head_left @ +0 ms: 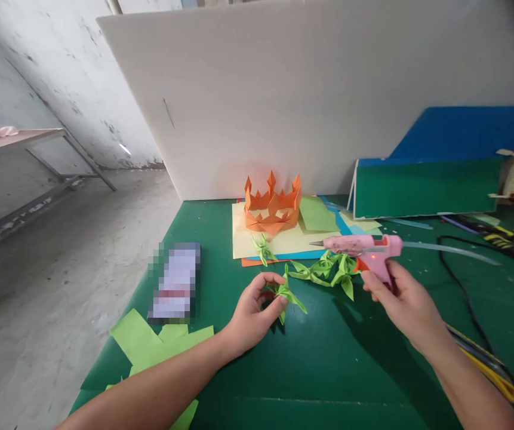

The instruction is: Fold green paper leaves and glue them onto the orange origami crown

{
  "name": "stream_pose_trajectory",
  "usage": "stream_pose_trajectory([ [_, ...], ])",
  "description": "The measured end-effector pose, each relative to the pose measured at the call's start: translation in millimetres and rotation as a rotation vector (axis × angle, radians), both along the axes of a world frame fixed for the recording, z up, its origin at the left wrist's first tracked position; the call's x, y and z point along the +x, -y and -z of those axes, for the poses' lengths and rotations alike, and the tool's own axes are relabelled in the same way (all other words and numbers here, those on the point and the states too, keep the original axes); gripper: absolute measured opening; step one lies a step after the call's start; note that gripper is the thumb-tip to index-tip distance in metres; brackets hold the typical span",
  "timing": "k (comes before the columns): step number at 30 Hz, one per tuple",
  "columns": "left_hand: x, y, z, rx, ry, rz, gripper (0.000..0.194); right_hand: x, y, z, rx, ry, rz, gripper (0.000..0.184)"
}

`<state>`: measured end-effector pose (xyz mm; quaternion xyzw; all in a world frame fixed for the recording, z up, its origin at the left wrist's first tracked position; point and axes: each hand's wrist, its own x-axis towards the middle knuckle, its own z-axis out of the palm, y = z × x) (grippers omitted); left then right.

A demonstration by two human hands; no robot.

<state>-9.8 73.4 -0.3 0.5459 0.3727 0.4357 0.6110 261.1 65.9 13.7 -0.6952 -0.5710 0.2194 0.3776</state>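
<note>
My left hand [259,307] pinches a folded green paper flower [287,291] just above the table. In my right hand [402,298] is a pink hot glue gun [350,245], its nozzle pointing left and a small orange light showing on its body. A clear glue stick [451,251] sticks out of its back end. Beneath the gun lie several joined green paper flowers [328,269]. One single green flower [264,249] rests beyond my left hand, near an orange folded-paper crown [272,209] that stands on sheets of paper.
Green paper pieces [162,343] and a blurred-out phone [176,283] lie at the left of the green table [248,382]. A black cord [458,286] and yellow-handled tools [489,370] lie at right. Behind stand a white board [257,95] and a green panel [427,188].
</note>
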Motion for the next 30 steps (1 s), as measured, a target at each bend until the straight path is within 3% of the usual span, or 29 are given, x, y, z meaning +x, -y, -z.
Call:
stream_pose_trajectory([
  [9, 1.0, -1.6, 2.4, 0.01, 0.032, -0.056, 0.026, -11.5, 2.5, 7.8, -0.026, 0.017, -0.167, 0.047],
  [13, 0.3, -3.3, 6.9, 0.05, 0.022, -0.117, 0.031, -12.3, 5.8, 4.7, -0.068, 0.05, -0.229, 0.042],
  [19, 0.6, -3.0, 5.3, 0.039, 0.057, -0.09, 0.036, -18.4, 12.2, 2.3, -0.124, 0.04, -0.312, 0.037],
  [30, 0.8, -5.2, 7.5, -0.024, 0.141, -0.021, 0.041, -17.7, 32.6, 5.6, -0.028, 0.159, -0.298, 0.038],
])
